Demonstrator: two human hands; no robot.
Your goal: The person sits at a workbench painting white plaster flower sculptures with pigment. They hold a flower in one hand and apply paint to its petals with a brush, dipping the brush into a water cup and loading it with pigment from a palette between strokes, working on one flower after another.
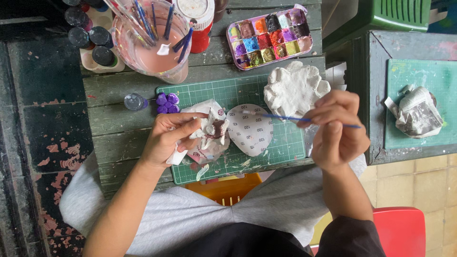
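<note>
The left hand (166,135) is closed around a crumpled tissue (209,133) just beside its fingertips. The right hand (335,131) pinches a thin blue brush (285,117), whose tip reaches leftward toward the tissue, over a heart-shaped paper (250,131).

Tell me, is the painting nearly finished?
Not nearly. The paint palette is open and the water cup already looks pinkish. The left hand holds a small clay piece with one brownish patch, and the right hand holds a thin blue brush. The white flower-shaped clay piece looks unpainted.
</note>
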